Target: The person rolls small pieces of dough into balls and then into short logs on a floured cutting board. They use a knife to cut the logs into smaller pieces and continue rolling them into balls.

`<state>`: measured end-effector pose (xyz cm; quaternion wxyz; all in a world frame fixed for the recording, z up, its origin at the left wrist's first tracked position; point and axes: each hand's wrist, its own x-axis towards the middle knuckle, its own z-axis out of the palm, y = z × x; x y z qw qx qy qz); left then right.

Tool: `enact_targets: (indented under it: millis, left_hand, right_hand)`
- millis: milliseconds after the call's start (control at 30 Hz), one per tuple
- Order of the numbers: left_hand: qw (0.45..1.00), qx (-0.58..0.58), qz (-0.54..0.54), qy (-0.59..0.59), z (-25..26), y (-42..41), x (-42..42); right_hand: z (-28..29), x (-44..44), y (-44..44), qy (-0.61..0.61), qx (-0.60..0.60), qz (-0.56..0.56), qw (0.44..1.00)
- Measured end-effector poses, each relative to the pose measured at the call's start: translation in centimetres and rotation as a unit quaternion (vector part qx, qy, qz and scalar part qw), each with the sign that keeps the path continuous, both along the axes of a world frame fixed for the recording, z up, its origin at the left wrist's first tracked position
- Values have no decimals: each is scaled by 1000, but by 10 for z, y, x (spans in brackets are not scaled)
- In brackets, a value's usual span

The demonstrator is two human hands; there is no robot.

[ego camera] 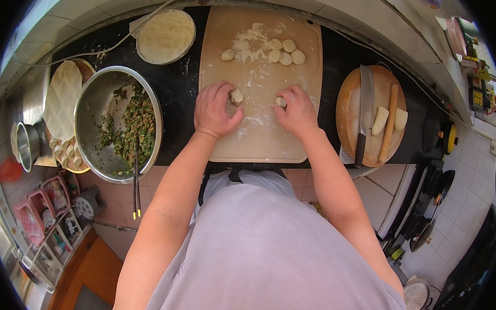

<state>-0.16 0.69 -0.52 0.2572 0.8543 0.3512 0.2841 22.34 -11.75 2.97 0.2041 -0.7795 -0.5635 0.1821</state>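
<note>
A floured cutting board [258, 126] lies before me on a black counter. At its left side my left hand [218, 109] rests with thumb and fingers curved around a small dough piece [236, 96]; whether they grip it is unclear. On the right, my right hand [294, 111] has another dough piece [280, 101] between its thumb and fingers. Farther back on the board, several flattened dough rounds [286, 58] sit in a cluster at the right. A single dough piece [227, 55] lies apart at the left, beside a patch of scattered flour [254, 43].
Left of the board stand a bowl of flour [166, 37] and a large steel bowl [78, 116] of chopped filling with chopsticks [136, 178] in it. At the right, a round wooden board [345, 105] holds a cleaver [366, 102], a rolling pin [388, 124] and two dough pieces [380, 120].
</note>
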Motion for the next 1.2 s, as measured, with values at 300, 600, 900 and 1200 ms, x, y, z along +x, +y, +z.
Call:
enact_targets:
  millis: [300,600,900,1200]
  left_hand:
    - [1000,-1,2,0,0,0,-1]
    - [1000,-12,1,5,1,0,0]
    - [1000,1,-9,12,5,1,1]
    - [1000,7,-8,9,3,1,1]
  right_hand:
    - [10,-22,24,-98,30,-38,994]
    - [-13,3,23,61,103,-138,983]
    - [14,7,-10,76,-102,-61,990]
    - [24,-9,-21,16,-61,1,998]
